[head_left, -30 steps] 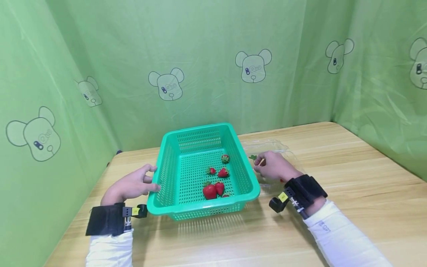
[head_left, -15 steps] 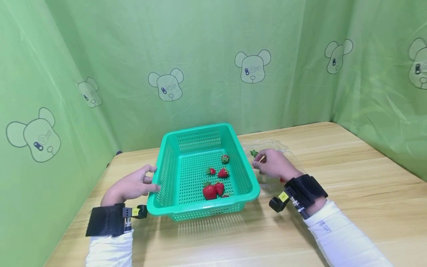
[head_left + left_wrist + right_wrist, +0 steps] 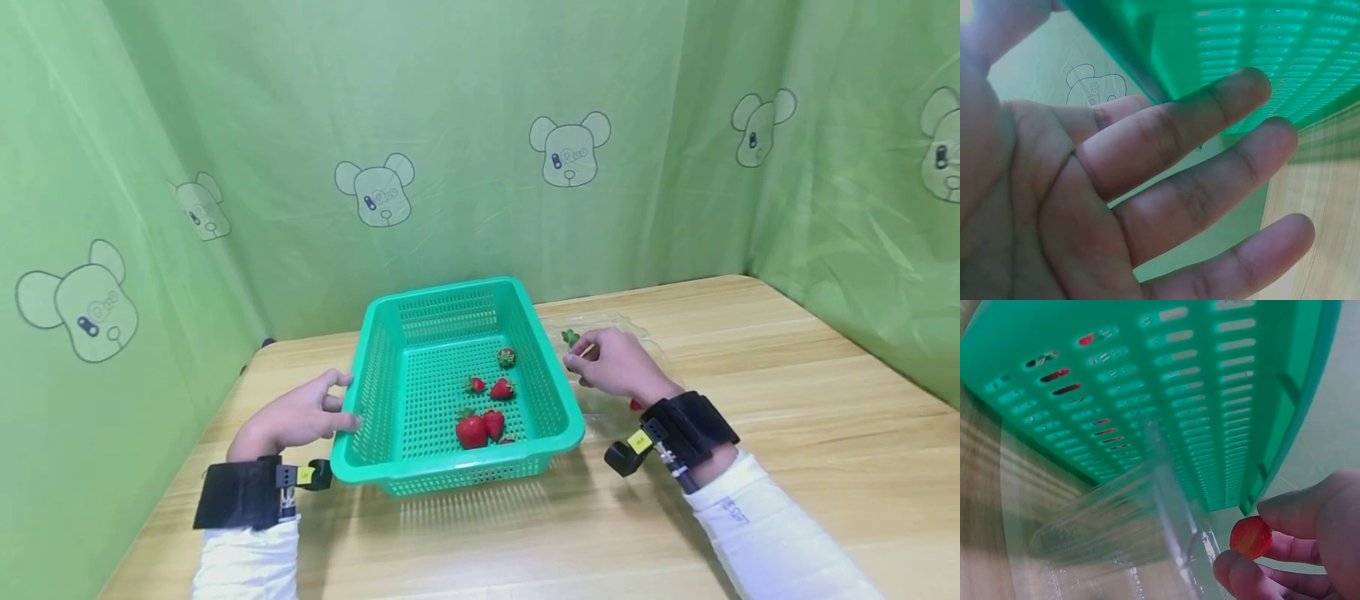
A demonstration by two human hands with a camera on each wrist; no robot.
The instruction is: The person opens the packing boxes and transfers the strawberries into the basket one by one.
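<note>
In the head view a green perforated basket [image 3: 457, 471] sits at the middle of the wooden table, with several strawberries [image 3: 472, 432] on its floor. My left hand [image 3: 300, 412] holds its left rim, thumb over the edge. In the left wrist view the basket wall [image 3: 1166, 56] runs above the fingers, three of them long beneath it. My right hand [image 3: 615, 364], past the right rim, pinches a strawberry [image 3: 1251, 537] between thumb and fingertips. Its green leaves [image 3: 570, 337] show ahead of the fingers in the head view.
A clear plastic box [image 3: 600, 323] lies right of the basket, partly under the right hand; its wall [image 3: 1172, 506] stands close to the basket in the right wrist view. Another red strawberry [image 3: 636, 404] peeks out beside the right wrist. A green curtain [image 3: 465, 225] rises behind the table.
My right hand has shifted slightly left and up, and the leaves of the pinched strawberry have risen with it. The left hand and the basket stay where they were.
</note>
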